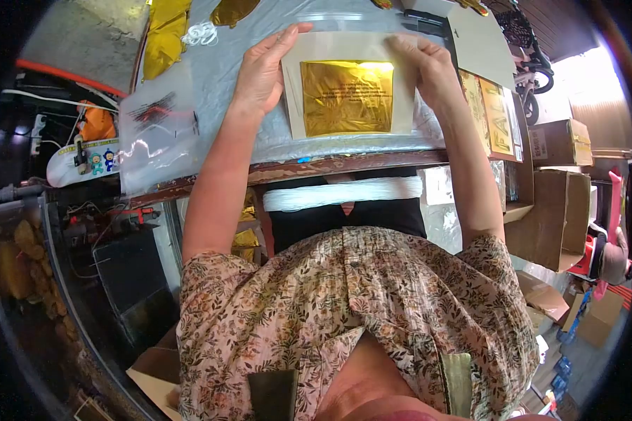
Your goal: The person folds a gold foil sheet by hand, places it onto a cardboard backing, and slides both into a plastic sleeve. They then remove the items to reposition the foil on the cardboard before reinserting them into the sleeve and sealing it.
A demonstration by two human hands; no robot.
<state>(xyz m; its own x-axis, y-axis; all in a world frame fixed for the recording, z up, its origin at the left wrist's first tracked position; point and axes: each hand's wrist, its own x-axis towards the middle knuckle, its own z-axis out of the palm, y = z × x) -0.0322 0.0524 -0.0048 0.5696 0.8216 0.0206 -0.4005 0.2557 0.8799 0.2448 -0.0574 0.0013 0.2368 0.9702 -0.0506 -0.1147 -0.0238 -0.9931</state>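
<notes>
A pale sheet of card (354, 48) is held up over the front part of the table between my two hands. Across its middle lies a shiny gold foil rectangle (347, 98) with small dark print. My left hand (263, 70) grips the card's left edge, fingers behind and thumb toward the top corner. At the upper right corner, my right hand (428, 67) pinches the card, its fingertips slightly blurred. A bundle of white string (343, 194) stretches across my lap below the table edge.
Gold foil pieces (166, 35) and a coil of white string (200, 33) lie at the table's back left. A clear plastic bag (158, 133) hangs over the left corner. Cardboard boxes (556, 217) stand at the right, beside a flat box lettered "FALL" (495, 116).
</notes>
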